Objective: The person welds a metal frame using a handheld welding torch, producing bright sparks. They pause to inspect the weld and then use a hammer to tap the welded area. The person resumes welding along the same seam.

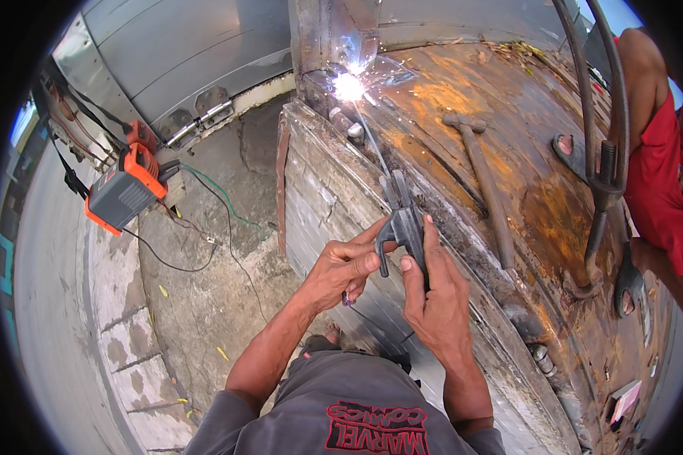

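Both hands are closed on a dark welding electrode holder (pixel 410 225). My right hand (pixel 442 302) wraps its handle from the right, thumb along it. From the left, my left hand (pixel 343 267) has its fingers at the holder's curved lever. A thin welding rod (pixel 373 142) sticks out of the jaws, away from me. At its far end a bright arc (pixel 349 86) throws sparks at the foot of a metal post (pixel 334 34), where glare hides the joint. A hammer (pixel 484 182) lies on the rusty metal bed (pixel 451 83), right of the rod.
An orange and grey welding machine (pixel 125 189) stands at the left, its cables (pixel 228 220) trailing over the concrete. A hinged side panel (pixel 334 205) hangs below the bed's edge. At the right, a person in red shorts (pixel 660 174) is beside a bent metal bar (pixel 607 174).
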Tool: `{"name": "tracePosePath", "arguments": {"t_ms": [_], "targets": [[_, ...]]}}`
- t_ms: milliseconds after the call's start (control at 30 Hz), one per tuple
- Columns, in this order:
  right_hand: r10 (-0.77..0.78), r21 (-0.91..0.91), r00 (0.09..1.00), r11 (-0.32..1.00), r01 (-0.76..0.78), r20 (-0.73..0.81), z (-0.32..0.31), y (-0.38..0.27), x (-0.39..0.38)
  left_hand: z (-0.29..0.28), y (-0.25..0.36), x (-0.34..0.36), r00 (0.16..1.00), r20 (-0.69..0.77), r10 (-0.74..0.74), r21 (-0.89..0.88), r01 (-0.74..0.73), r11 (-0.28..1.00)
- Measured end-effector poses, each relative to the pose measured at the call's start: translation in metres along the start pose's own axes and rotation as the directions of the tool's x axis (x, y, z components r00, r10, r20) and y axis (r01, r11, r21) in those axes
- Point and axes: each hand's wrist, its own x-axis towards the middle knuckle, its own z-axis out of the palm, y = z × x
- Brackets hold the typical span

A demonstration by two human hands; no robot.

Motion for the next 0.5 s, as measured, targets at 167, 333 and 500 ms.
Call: {"name": "tracePosePath", "arguments": {"t_ms": [167,333,500], "targets": [[0.024,0.007,0.999,1.0,-0.024,0.031,-0.011,-0.015,0.008,-0.005,-0.004,0.0,1.0,0.015,0.003,-0.004,-0.003,1.0],[0.035,-0.009,0.999,0.999,-0.034,0.041,-0.015,-0.022,0.012,0.003,-0.001,0.0,0.999,-0.024,0.049,0.037,-0.048,0.998],[0.029,-0.025,0.999,0.999,-0.028,0.04,-0.014,-0.024,0.011,0.007,0.001,0.001,0.997,-0.04,0.065,0.055,-0.063,0.997]]}}
